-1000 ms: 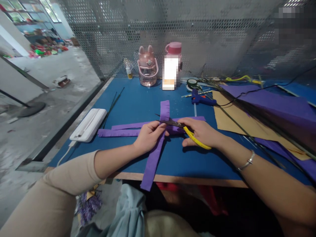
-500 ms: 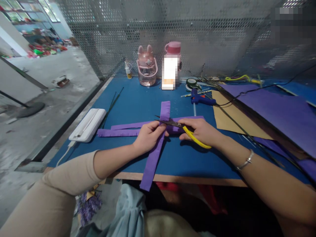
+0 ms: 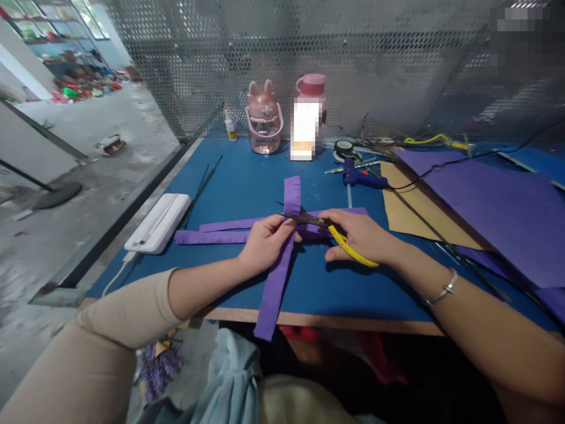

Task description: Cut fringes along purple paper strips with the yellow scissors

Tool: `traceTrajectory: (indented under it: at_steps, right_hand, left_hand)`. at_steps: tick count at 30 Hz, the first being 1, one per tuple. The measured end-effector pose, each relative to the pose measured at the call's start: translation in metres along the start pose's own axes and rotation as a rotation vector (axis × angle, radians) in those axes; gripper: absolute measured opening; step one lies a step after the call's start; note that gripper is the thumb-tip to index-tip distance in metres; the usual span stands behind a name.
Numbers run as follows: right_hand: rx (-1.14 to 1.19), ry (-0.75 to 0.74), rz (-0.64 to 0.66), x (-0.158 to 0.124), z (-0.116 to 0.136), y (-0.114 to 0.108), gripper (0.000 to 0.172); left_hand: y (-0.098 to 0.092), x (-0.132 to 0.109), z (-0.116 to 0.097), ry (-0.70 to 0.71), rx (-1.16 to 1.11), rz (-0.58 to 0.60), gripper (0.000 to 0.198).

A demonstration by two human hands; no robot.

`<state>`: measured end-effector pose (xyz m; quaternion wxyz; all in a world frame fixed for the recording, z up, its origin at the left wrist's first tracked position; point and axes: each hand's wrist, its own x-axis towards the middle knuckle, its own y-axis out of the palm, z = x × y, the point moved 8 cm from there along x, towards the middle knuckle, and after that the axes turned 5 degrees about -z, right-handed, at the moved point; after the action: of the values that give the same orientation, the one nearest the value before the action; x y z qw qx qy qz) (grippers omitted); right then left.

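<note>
Pinched in my left hand (image 3: 265, 246) is a purple paper strip (image 3: 274, 294), its lower end hanging over the table's front edge. Small cuts line the right side of its upper part. My right hand (image 3: 364, 235) grips yellow-handled scissors (image 3: 351, 247), whose dark blades lie across the strip just above my left fingertips; the blade tips are slightly apart. Under and beside my hands, more purple strips (image 3: 212, 237) lie on the blue tabletop, one with a notched edge.
A white power bank (image 3: 158, 224) with a cable lies left. Behind stand a glue bottle (image 3: 230, 126), a pink-lidded bottle (image 3: 265, 121) and a bright phone (image 3: 304, 129). A blue glue gun (image 3: 364, 175), green tape (image 3: 344, 148) and purple sheets (image 3: 477, 200) are to the right.
The strip's upper end has shifted slightly left and stands straighter. The scissor blades have closed somewhat on it, and my right thumb has moved a little.
</note>
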<state>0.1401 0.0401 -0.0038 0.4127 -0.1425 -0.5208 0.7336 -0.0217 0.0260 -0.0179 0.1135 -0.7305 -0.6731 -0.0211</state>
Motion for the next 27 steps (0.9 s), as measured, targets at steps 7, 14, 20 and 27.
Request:
traceTrajectory:
  at_steps: [7,14,20,27]
  right_hand:
    - [0.038,-0.053,-0.046,0.0,0.001,0.001,0.065]
    - [0.112,-0.051,-0.083,0.0,0.003,-0.003,0.045]
    - [0.139,0.013,-0.102,0.001,-0.006,-0.004,0.043]
    - [0.06,0.055,-0.008,-0.001,-0.004,-0.002,0.062]
  left_hand:
    - [0.003,-0.001,0.0,0.039,0.036,0.034,0.04]
    - [0.001,0.0,0.003,0.05,0.055,0.026,0.036]
    - [0.003,-0.001,0.002,0.026,0.023,0.049,0.041]
    - [0.001,0.0,0.0,0.033,-0.001,0.019,0.037]
